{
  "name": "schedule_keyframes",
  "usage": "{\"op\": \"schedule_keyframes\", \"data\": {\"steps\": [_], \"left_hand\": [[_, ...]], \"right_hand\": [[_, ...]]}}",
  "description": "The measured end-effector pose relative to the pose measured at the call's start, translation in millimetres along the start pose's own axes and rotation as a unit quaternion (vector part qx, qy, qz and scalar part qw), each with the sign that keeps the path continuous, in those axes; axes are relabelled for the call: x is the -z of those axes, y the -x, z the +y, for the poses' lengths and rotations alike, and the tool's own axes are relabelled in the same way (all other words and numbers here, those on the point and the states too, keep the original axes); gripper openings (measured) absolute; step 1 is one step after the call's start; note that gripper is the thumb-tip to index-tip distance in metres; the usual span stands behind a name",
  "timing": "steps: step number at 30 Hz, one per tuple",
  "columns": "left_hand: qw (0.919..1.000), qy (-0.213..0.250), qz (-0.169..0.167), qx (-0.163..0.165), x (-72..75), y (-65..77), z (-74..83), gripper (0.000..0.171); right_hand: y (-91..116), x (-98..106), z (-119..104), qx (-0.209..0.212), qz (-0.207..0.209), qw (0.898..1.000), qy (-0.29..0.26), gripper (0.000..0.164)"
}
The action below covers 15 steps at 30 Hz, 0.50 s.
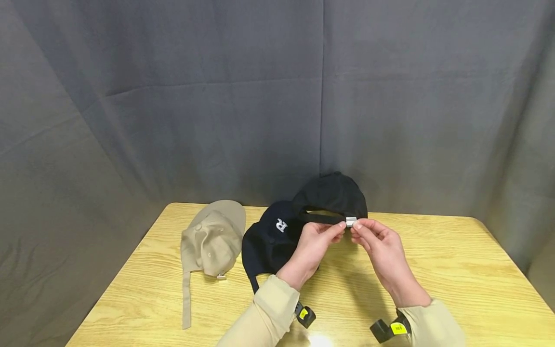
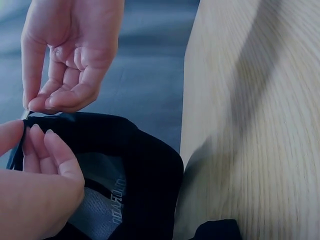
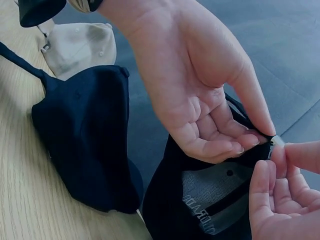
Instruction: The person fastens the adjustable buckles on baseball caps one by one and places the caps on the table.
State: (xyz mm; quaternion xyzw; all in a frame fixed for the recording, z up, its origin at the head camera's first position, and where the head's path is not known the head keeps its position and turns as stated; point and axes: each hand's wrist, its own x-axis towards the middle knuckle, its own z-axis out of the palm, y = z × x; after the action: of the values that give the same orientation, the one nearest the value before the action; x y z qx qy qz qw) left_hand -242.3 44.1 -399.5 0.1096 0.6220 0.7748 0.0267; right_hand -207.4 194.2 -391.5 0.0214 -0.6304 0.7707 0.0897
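Observation:
Both hands meet at the back of a black cap [image 1: 331, 193], raised above the table. My left hand [image 1: 312, 243] pinches its thin strap [image 1: 323, 219] beside a silver buckle [image 1: 351, 221]. The thumb and fingers of my right hand [image 1: 383, 248] pinch the buckle's other side. In the left wrist view the cap's dark inner band [image 2: 150, 155] shows, with pale lettering inside the crown. The right wrist view shows the buckle [image 3: 277, 141] between the fingertips of both hands; how the strap sits in it is hidden.
A navy cap [image 1: 273, 236] with a white letter R lies just left of the black cap, partly behind my left hand. Farther left rests a beige cap [image 1: 214, 241], its strap [image 1: 186, 299] hanging loose toward me. Under them is a wooden table [image 1: 147, 289], with grey curtains [image 1: 260, 120] behind.

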Motion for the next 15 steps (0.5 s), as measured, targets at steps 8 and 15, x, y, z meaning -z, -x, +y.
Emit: {"op": "schedule_keyframes", "data": {"steps": [8, 15], "left_hand": [[0.9999, 0.001, 0.007, -0.015, -0.4, 1.7, -0.1, 0.016], [0.9994, 0.028, -0.015, -0.011, 1.5, 0.2, 1.4, 0.020]], "right_hand": [[1.0, -1.7, 2.6, 0.003, 0.002, 1.000, -0.009, 0.018], [1.3, -1.1, 3.1, 0.009, 0.000, 1.000, -0.018, 0.017]]}}
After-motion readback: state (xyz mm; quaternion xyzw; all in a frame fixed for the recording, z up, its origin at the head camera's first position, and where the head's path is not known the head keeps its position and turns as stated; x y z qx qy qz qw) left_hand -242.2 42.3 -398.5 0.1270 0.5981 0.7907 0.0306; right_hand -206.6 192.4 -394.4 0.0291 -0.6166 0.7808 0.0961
